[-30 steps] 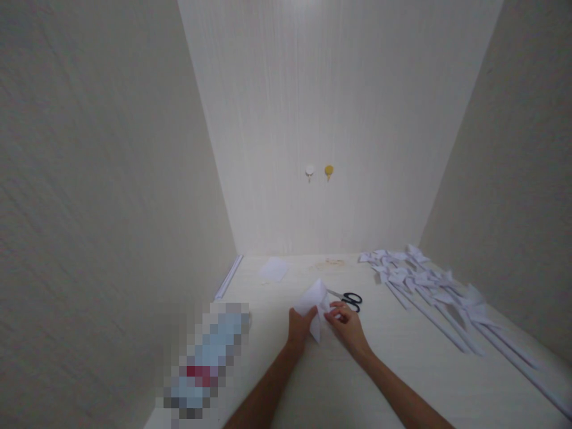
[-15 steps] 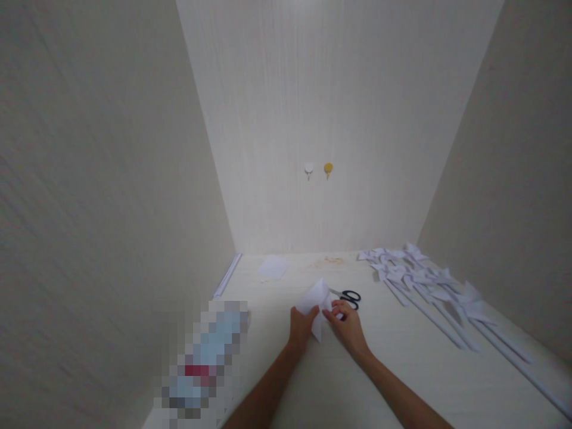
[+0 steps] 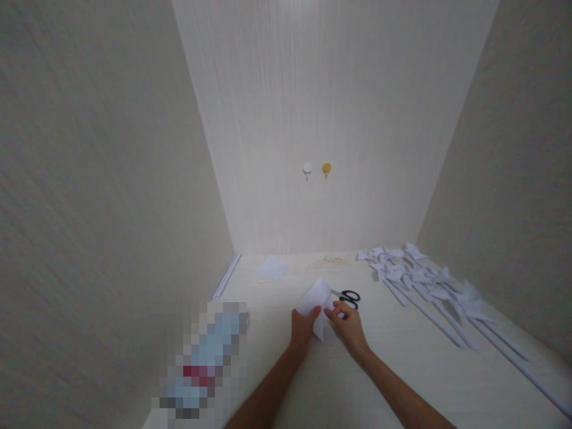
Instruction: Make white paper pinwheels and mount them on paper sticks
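White folded paper (image 3: 316,296), one piece, is pinched by left hand (image 3: 302,327) and right hand (image 3: 350,327); one scissors (image 3: 347,297) beside.

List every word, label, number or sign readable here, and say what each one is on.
None can be read.
Pixelated blue, white and red object: blurred out, so any print on it is unreadable.
White folded paper, black-handled scissors, white paper pinwheels: no print visible.

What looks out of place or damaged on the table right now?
Nothing stands out. Both hands, left hand and right hand, pinch a folded white paper. The black-handled scissors lie flat just behind it, and the paper pinwheels lie in a loose pile on the right.
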The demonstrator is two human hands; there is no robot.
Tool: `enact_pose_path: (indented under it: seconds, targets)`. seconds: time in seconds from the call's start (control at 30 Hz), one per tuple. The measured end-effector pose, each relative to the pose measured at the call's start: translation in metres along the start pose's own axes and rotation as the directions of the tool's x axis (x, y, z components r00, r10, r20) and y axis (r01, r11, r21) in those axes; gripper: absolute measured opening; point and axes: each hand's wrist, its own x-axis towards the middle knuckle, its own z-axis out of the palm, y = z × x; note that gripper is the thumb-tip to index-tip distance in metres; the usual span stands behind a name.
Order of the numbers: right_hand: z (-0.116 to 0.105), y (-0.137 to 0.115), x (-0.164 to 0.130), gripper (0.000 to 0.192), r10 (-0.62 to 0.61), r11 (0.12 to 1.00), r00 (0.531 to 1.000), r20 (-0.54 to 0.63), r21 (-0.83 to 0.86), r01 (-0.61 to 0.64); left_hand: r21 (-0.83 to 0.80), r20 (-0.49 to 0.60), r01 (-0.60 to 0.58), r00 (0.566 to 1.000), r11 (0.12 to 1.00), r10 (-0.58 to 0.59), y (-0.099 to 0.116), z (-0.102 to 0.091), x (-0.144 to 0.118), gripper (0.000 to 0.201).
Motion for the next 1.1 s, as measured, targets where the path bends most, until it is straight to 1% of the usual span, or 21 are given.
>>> enact_pose_path:
  seconds: [0.1, 0.2, 0.47, 0.63, 0.73, 0.87, 1.0, 1.1]
  targets:
    - [-0.0007, 0.0005, -0.0003, 0.029, 0.002, 1.000, 1.000, 0.009, 0.006, -0.002, 0.023, 0.081, -0.006, 0.997, 1.000, 0.004, 0.0002, -0.0009, 0.0004, 0.028]
    - [-0.0016, 0.0006, 0.0000, 0.029, -0.016, 1.000, 1.000, 0.023, 0.011, 0.015, 0.040, 0.103, -0.027, 0.994, 0.999, 0.023, 0.0003, -0.0013, 0.0005, 0.028]
    - [-0.0008, 0.0018, 0.0006, 0.028, -0.001, 0.999, 1.000, 0.028, 0.035, 0.000, 0.077, 0.125, -0.031, 0.992, 0.997, 0.021, 0.0044, -0.0007, -0.0010, 0.025]
    - [-0.0004, 0.0017, 0.0006, 0.028, -0.007, 0.998, 1.000, 0.024, 0.065, 0.006, 0.077, 0.132, -0.056, 0.990, 0.996, 0.045, 0.0084, 0.0005, -0.0019, 0.024]
    - [-0.0004, 0.0004, 0.0002, 0.026, -0.015, 0.997, 0.999, 0.029, 0.083, 0.013, 0.077, 0.105, -0.072, 0.992, 0.994, 0.064, 0.0093, 0.0008, -0.0028, 0.021]
    - [-0.0009, -0.0003, -0.0002, 0.020, -0.020, 0.989, 1.000, -0.017, 0.144, 0.022, 0.054, 0.117, -0.074, 0.991, 0.996, 0.067, 0.0081, 0.0011, -0.0031, 0.020]
    - [-0.0019, 0.0012, 0.0004, 0.023, -0.040, 0.987, 0.994, -0.100, 0.150, 0.054, 0.021, 0.135, -0.064, 0.989, 0.998, 0.060, 0.0039, 0.0010, -0.0008, 0.020]
    - [-0.0021, 0.0022, 0.0007, 0.026, -0.030, 0.989, 0.994, -0.106, 0.140, 0.045, 0.005, 0.165, -0.059, 0.985, 0.998, 0.057, -0.0003, 0.0006, 0.0022, 0.021]
